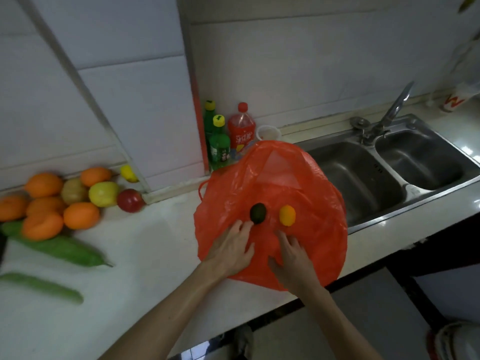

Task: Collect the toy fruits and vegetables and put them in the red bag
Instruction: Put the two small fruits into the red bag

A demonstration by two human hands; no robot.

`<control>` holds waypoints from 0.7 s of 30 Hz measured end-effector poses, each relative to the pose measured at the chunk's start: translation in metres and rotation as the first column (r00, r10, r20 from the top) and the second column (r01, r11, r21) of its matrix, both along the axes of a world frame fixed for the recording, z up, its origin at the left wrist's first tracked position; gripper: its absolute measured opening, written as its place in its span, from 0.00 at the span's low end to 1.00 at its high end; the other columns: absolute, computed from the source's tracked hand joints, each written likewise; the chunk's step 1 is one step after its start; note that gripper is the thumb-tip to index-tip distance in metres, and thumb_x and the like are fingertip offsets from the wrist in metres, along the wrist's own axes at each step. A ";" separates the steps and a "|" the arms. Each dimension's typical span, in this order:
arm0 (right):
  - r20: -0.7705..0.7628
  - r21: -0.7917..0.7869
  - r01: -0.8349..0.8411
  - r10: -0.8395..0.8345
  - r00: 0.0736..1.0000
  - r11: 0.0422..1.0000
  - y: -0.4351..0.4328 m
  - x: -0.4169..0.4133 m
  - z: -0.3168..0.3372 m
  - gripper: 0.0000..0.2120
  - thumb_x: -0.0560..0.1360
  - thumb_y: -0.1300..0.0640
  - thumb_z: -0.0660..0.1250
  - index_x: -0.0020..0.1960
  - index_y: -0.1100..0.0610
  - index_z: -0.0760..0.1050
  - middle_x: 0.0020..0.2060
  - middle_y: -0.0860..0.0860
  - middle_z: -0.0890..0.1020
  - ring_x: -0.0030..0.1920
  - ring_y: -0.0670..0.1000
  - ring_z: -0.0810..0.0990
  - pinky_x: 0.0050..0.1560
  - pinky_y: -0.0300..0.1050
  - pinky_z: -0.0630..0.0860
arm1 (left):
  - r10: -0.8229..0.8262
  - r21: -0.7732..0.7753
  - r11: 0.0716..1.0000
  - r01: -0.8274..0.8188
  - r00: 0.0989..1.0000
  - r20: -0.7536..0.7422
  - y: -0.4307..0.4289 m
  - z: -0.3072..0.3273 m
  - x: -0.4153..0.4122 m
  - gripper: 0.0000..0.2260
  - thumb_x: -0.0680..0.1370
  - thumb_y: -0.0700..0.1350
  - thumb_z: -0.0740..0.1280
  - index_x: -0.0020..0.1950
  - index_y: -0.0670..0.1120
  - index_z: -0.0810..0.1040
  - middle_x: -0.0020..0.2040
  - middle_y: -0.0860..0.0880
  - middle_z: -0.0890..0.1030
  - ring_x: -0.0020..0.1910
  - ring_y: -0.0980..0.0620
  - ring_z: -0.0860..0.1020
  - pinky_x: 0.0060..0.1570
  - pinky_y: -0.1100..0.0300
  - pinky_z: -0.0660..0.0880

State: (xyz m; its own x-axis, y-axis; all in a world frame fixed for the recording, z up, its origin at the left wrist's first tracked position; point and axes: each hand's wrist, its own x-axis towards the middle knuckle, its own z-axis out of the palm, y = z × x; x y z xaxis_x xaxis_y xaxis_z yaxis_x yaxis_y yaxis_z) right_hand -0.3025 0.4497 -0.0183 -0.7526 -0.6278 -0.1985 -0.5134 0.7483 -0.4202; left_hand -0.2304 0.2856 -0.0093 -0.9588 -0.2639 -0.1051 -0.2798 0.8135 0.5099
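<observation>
The red bag (pixel 298 178) lies spread on the white counter beside the sink. A dark green toy fruit (pixel 258 213) and a small yellow-orange one (pixel 287 215) sit on its plastic. My left hand (pixel 230 249) rests flat on the bag's near edge, fingertips touching the dark green fruit. My right hand (pixel 293 258) presses on the bag just right of it, fingers spread, thumb tucked into a fold. At the far left lies a pile of toy oranges (pixel 80 215), a yellow fruit (pixel 103 194), a red apple (pixel 130 200) and two long green vegetables (pixel 62 249).
A double steel sink (pixel 384 175) with a tap (pixel 394 107) is right of the bag. Two green bottles (pixel 219 149), a red bottle (pixel 241 128) and a white cup (pixel 267 132) stand behind it by the wall. The counter's front edge runs below my wrists.
</observation>
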 end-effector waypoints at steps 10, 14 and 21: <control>0.026 -0.140 -0.172 0.178 0.984 0.975 -0.050 0.131 0.007 0.24 0.75 0.51 0.66 0.68 0.53 0.64 0.56 0.53 0.76 0.54 0.56 0.77 0.47 0.44 0.71 | 0.124 -0.030 0.992 -0.125 0.992 -0.020 -0.045 0.008 0.178 0.21 0.77 0.49 0.59 0.70 0.48 0.64 0.63 0.48 0.71 0.60 0.48 0.73 0.55 0.50 0.75; 0.029 -0.145 -0.302 0.310 0.950 0.942 -0.105 0.182 0.019 0.25 0.77 0.47 0.62 0.71 0.51 0.61 0.61 0.54 0.75 0.59 0.54 0.75 0.55 0.49 0.75 | 0.309 -0.043 0.950 -0.309 0.951 0.007 -0.084 0.010 0.261 0.21 0.78 0.50 0.60 0.71 0.50 0.64 0.64 0.50 0.71 0.59 0.48 0.73 0.54 0.52 0.74; -0.045 -0.145 -0.510 0.509 0.860 0.848 -0.236 0.215 0.057 0.25 0.76 0.48 0.63 0.71 0.51 0.60 0.59 0.55 0.75 0.60 0.57 0.74 0.57 0.53 0.74 | 0.569 -0.096 0.819 -0.565 0.822 0.021 -0.175 0.026 0.338 0.21 0.77 0.50 0.63 0.69 0.48 0.66 0.60 0.46 0.74 0.58 0.44 0.75 0.52 0.50 0.75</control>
